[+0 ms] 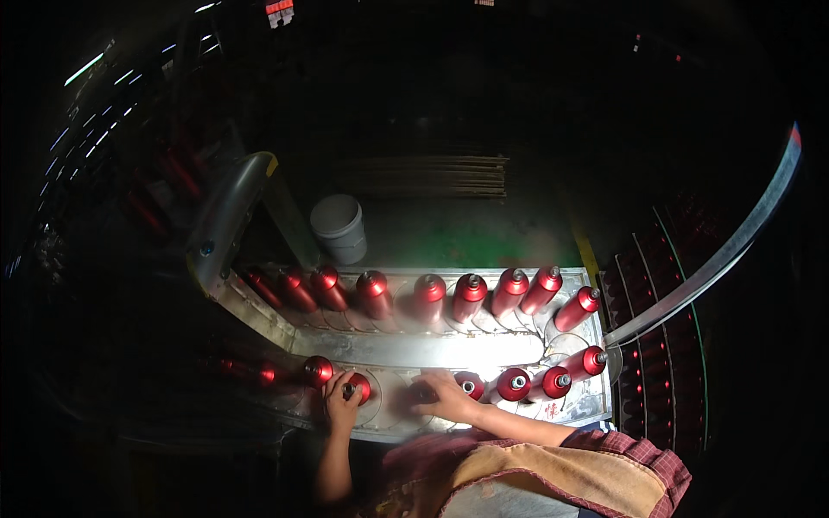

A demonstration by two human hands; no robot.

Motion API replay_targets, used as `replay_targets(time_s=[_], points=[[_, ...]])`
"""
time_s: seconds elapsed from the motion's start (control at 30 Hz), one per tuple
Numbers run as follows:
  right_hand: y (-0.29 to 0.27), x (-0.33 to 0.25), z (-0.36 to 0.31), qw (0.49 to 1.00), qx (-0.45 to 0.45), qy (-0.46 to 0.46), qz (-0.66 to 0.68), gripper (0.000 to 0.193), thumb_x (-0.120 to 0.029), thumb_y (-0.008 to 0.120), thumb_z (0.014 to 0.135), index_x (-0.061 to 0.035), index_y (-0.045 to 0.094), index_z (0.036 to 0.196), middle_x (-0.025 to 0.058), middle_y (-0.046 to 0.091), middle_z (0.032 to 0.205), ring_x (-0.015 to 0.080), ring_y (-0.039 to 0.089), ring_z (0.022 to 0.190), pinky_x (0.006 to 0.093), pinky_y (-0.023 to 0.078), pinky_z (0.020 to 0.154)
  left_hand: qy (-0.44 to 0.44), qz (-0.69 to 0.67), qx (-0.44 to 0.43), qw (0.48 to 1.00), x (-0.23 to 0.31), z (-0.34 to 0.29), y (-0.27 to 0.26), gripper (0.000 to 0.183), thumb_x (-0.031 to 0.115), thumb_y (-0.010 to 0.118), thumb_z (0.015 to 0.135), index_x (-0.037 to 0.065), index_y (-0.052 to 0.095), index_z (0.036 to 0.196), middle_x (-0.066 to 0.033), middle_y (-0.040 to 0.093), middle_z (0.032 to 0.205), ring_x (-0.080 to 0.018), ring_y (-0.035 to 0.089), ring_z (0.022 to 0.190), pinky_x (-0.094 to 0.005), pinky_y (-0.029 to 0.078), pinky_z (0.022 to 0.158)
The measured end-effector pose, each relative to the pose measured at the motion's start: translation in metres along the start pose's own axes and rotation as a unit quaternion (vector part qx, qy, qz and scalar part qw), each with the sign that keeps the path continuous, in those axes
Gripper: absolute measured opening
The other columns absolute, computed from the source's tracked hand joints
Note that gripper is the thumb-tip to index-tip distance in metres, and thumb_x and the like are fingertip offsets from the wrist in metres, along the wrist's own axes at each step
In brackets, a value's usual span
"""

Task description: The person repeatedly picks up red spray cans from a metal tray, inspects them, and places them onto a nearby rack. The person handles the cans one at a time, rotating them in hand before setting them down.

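Far left of the left grip: a metal frame [226, 220], grey, smooth and rounded, with a yellow edge. Below it, two dim red bottles [268, 376] show mainly as highlights. Directly left of the left grip, touching or nearly so: an adjacent bottle [318, 369], glossy red with a rounded shoulder. Beyond the left grip, past the bench: a white bucket [338, 226], cylindrical, with a rimmed mouth.

Left grip [339, 401]: fingers closed around the neck of the held bottle [362, 388]. This bottle is metallic red, with a domed shoulder and a narrow dark neck; its body lies just right of the fingers. It is positioned on the near side of the bench [389, 350], a pale metal surface, scuffed, with circular outlines.

Beyond both grips: a far row [430, 298] of red bottles, cylindrical and satin-bright, with narrow necks.

Right grip [446, 397]: fingers curved over a dark, blurred area; whether they hold anything cannot be determined. Right of it: near-side bottles [511, 390], glossy red, with pale ring-shaped mouths on some. Farther right: a maroon checked sleeve [643, 447], then a curved metal strip [725, 263], smooth and narrow.
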State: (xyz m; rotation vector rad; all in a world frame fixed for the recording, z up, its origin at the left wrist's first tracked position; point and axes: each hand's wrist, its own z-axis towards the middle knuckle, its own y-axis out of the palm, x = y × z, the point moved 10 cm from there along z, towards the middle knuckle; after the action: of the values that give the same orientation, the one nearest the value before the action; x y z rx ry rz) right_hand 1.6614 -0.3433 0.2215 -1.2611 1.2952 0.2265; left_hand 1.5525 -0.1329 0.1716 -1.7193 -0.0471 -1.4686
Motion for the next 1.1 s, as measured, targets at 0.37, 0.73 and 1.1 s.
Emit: replay_targets(time_s=[0.37,0.73,1.1], points=[[0.012,0.071,0.007,0.991,-0.096,0.082,-0.047,0.061,-0.03,0.076,0.08,-0.0166,0.055,0.135,0.0223,0.047,0.14,0.0373,0.051,0.123,0.0414,0.044,0.103,0.09,0.031,0.181,0.979,0.017,0.027,-0.029,0.048,0.008,0.079,0.067,0.006,0.066,0.113,-0.0114,0.062,0.117,-0.0336,0.054,0.11,-0.043,0.042,0.096],[-0.042,0.097,-0.015,0.997,0.058,0.019,-0.036,0.05,-0.029,0.074,0.084,-0.009,0.063,0.128,0.019,0.055,0.13,0.0362,0.048,0.123,0.0407,0.041,0.105,-0.016,-0.067,0.04,0.997,-0.017,0.039,0.053,0.036,0.013,0.074,0.081,0.001,0.065,0.115,-0.0157,0.058,0.119,-0.0314,0.057,0.109,-0.0388,0.046,0.096],[-0.078,0.123,-0.075,0.975,0.191,0.045,0.1,0.048,-0.025,0.071,0.083,-0.0145,0.061,0.128,0.0199,0.054,0.122,0.0351,0.051,0.116,0.0389,0.042,0.101,0.042,-0.1,0.007,0.994,0.033,-0.013,0.065,0.031,0.01,0.072,0.082,0.001,0.068,0.111,-0.0158,0.058,0.115,-0.0302,0.056,0.109,-0.0366,0.043,0.098]])
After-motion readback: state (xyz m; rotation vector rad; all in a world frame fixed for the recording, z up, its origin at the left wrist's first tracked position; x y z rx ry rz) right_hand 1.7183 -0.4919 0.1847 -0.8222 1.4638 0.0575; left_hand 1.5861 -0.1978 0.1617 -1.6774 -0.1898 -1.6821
